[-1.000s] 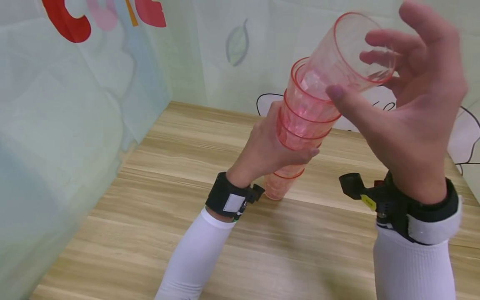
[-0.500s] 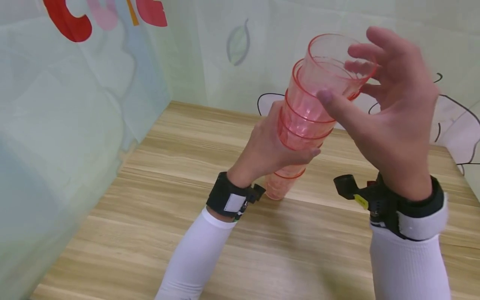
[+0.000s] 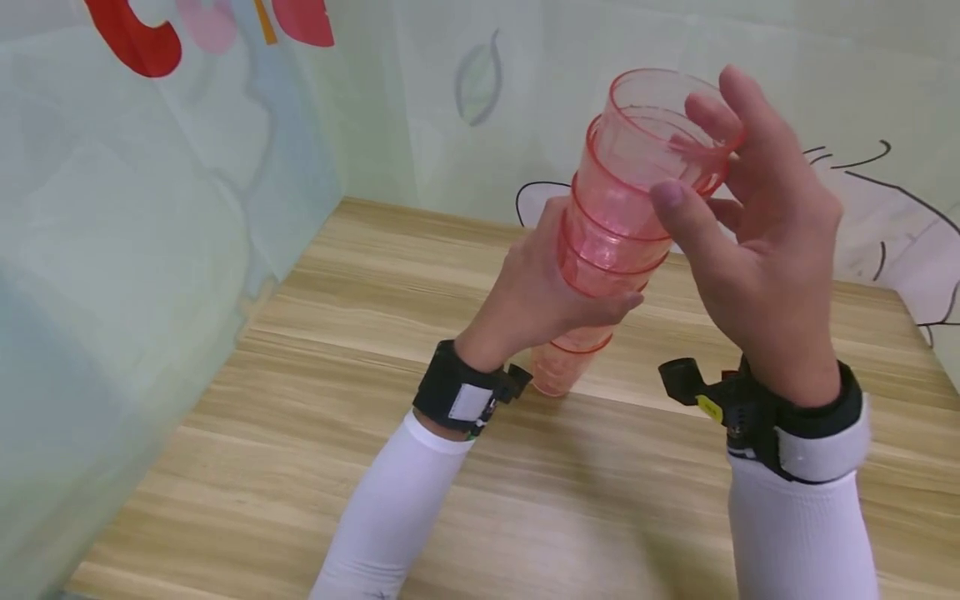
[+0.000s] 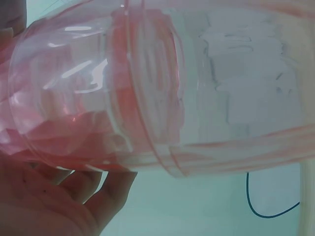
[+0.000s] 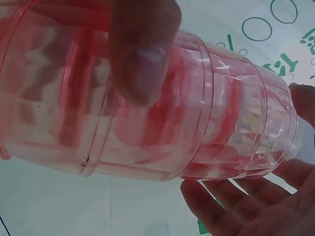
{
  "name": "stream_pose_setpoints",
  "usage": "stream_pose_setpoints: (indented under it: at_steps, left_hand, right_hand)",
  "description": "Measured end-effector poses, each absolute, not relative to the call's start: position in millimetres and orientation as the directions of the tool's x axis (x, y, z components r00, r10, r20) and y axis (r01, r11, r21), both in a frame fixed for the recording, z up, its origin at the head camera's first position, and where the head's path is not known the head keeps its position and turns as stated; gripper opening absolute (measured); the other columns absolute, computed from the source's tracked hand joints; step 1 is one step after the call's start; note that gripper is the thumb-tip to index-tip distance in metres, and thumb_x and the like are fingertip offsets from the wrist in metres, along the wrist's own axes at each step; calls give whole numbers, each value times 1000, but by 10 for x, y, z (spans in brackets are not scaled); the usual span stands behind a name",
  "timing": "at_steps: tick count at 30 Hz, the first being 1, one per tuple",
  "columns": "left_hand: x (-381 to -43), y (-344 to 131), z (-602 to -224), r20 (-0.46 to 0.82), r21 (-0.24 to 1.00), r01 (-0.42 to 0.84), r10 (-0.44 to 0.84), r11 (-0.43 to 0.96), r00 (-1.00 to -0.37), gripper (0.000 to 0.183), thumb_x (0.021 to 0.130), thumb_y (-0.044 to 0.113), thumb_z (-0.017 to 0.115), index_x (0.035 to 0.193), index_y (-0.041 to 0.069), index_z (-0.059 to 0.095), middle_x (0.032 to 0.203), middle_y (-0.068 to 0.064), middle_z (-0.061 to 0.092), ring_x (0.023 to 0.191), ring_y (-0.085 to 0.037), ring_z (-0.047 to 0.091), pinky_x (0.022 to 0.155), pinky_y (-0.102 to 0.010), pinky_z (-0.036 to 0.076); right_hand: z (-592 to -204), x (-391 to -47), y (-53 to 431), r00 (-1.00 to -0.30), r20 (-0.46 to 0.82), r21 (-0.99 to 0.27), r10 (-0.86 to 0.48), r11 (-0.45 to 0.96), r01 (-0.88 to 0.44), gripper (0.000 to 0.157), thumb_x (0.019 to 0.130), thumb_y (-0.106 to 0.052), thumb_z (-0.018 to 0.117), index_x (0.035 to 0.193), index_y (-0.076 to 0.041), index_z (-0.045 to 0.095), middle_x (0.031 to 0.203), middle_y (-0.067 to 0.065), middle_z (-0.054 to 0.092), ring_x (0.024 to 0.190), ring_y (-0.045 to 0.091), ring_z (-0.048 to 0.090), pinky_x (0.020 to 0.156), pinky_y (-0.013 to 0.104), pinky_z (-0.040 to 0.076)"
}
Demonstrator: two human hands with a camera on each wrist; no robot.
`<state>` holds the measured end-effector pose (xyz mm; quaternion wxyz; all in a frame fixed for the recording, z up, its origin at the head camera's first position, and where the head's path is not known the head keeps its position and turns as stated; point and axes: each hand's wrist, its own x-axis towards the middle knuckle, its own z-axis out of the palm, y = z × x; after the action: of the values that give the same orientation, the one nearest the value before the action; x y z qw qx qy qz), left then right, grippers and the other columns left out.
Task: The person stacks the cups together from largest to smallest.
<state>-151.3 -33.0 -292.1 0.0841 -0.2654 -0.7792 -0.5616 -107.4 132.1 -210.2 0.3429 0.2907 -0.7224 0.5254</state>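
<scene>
A tall stack of clear pinkish-red plastic cups (image 3: pixel 615 221) leans a little to the right in the head view, its lower end overlapping the tabletop. My left hand (image 3: pixel 528 292) grips the stack around its middle, thumb across the front. At the top, my right hand (image 3: pixel 772 225) holds the uppermost cup (image 3: pixel 637 150) near its rim, thumb on the front and fingers on the far right side. That cup sits partly inside the one below. Nested rims cross the left wrist view, where left-hand fingers (image 4: pixel 110 196) curve under the stack. My right thumb (image 5: pixel 145 69) lies along a cup wall.
A wood-grain table (image 3: pixel 337 483) lies beneath both hands. Pale printed sheeting (image 3: pixel 420 108) rises behind it, with more sheeting (image 3: pixel 150 275) along the left side. Both wrists wear black straps with small cameras.
The top cup has come down and left, from slanted above the stack to seated in it. My right hand has moved down and left with it. My left hand has stayed in place.
</scene>
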Motion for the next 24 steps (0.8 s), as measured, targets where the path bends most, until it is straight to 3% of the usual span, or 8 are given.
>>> stream_pose_setpoints:
  at_steps: [11,17,21,24]
  left_hand:
    - [-1316,-428,-2682,443,849,513,355,130,-823,72,76,14,87,133,11,42,119,0,61,103,-11,61,88,-26,54]
    - [-1264,-461,-2632,418,866,485,354,122,-837,72,76,14,86,133,11,42,118,0,61,103,-11,62,87,-27,54]
    - [-1266,-471,-2606,437,864,497,374,80,-818,66,75,13,86,128,10,47,113,0,64,99,-13,63,86,-28,55]
    - [-1272,-480,-2600,443,858,507,379,83,-812,66,76,14,87,128,10,47,113,0,64,100,-13,63,87,-28,54]
  right_hand:
    - [-2260,-1091,1263,-587,802,-578,-109,104,-809,81,92,-23,76,155,3,32,145,18,52,135,35,49,97,38,52]
    - [-2282,-1025,1201,-602,789,-597,-128,78,-799,61,93,-16,74,145,4,48,129,22,60,116,36,60,90,32,56]
    - [-2268,-959,1167,-605,785,-592,-135,126,-796,47,95,-12,69,137,3,55,122,22,63,110,34,62,91,32,56]
    - [-2302,-952,1181,-609,778,-588,-153,164,-792,45,96,-14,69,136,2,57,124,19,64,110,33,63,93,33,55]
